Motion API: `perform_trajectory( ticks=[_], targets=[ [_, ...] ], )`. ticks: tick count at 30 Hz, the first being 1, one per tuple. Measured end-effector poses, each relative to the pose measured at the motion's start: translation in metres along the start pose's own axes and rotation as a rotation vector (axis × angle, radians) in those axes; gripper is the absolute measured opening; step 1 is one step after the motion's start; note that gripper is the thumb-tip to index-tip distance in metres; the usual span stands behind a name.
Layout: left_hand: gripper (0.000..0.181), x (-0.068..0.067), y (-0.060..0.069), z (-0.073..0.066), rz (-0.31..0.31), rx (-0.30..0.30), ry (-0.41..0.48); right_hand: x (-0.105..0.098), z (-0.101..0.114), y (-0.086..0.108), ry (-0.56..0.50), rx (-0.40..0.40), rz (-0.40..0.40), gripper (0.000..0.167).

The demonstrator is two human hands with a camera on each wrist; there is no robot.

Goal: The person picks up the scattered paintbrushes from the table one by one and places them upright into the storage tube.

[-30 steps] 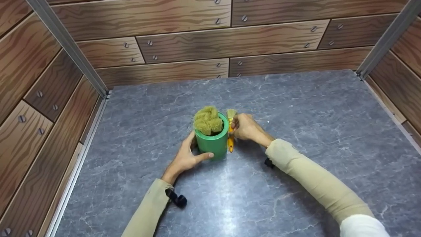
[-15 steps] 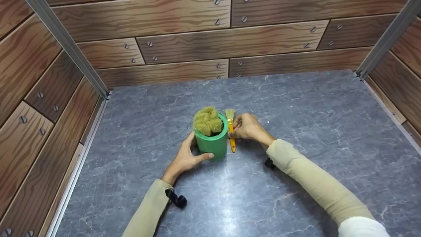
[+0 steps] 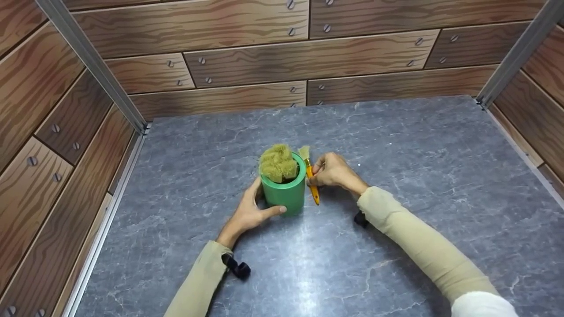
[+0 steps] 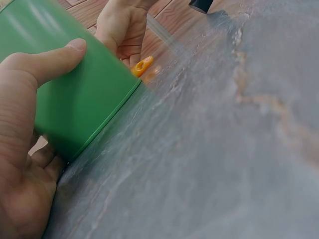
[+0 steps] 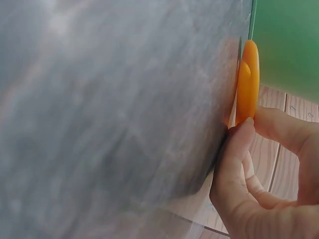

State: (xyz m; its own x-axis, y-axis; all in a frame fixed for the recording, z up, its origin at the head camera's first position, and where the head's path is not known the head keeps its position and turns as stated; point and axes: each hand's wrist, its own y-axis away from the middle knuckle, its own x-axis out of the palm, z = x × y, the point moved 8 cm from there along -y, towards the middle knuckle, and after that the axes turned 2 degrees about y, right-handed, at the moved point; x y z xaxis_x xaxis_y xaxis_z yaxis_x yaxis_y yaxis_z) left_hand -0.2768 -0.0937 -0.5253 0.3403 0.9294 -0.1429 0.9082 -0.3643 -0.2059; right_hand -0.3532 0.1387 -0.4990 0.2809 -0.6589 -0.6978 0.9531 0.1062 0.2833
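Note:
A green can (image 3: pixel 285 199) stands upright on the table, a yellowish-green fibrous clump (image 3: pixel 278 163) sticking up out of its mouth. My left hand (image 3: pixel 246 212) holds the can from the left; in the left wrist view the thumb (image 4: pixel 60 62) lies across its side and the other fingers go behind it. To the can's right, a small paintbrush (image 3: pixel 314 194) with an orange handle lies close beside it, pale bristles pointing away from me. Thumb and fingertips of my right hand (image 3: pixel 333 171) pinch the handle (image 5: pixel 247 84) in the right wrist view, low against the tabletop.
The grey marbled tabletop (image 3: pixel 202 163) runs back to wood-patterned panels (image 3: pixel 246 97), with similar panels on both sides. Metal posts (image 3: pixel 97 66) mark the corners. A black device (image 3: pixel 238 267) sits at my left wrist, another (image 3: pixel 361 219) at the right.
The paintbrush has turned in my right fingers: its bristles have swung left toward the can, and the handle end right. The can and my left hand stay put.

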Motion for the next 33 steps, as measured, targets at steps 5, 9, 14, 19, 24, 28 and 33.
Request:
perform_trajectory(
  ticks=[5, 9, 14, 19, 24, 28, 33],
  targets=[
    [0.101, -0.001, 0.000, 0.001, -0.001, 0.003, -0.010, 0.000, -0.002, -0.003, -0.013, -0.022, 0.014, 0.031],
    [0.100, -0.001, 0.001, 0.002, -0.001, 0.009, -0.012, 0.002, -0.005, -0.006, -0.105, -0.043, 0.071, 0.029],
    [0.100, 0.000, 0.001, 0.003, 0.005, 0.007, -0.002, 0.005, -0.009, -0.007, -0.290, -0.031, 0.158, 0.025],
    [0.098, -0.003, 0.000, 0.001, -0.010, 0.005, -0.008, 0.002, -0.001, -0.001, -0.355, -0.070, 0.166, 0.024],
    [0.098, -0.004, 0.000, 0.000, -0.013, 0.014, -0.005, -0.005, 0.006, 0.006, -0.405, -0.134, 0.136, 0.023],
    [0.098, -0.002, 0.000, 0.000, -0.006, 0.019, -0.006, -0.015, 0.006, 0.011, -0.461, -0.193, 0.090, 0.025],
    [0.100, -0.002, 0.000, -0.001, -0.006, 0.010, -0.011, -0.027, 0.010, 0.015, -0.498, -0.260, 0.042, 0.025]
  ],
)
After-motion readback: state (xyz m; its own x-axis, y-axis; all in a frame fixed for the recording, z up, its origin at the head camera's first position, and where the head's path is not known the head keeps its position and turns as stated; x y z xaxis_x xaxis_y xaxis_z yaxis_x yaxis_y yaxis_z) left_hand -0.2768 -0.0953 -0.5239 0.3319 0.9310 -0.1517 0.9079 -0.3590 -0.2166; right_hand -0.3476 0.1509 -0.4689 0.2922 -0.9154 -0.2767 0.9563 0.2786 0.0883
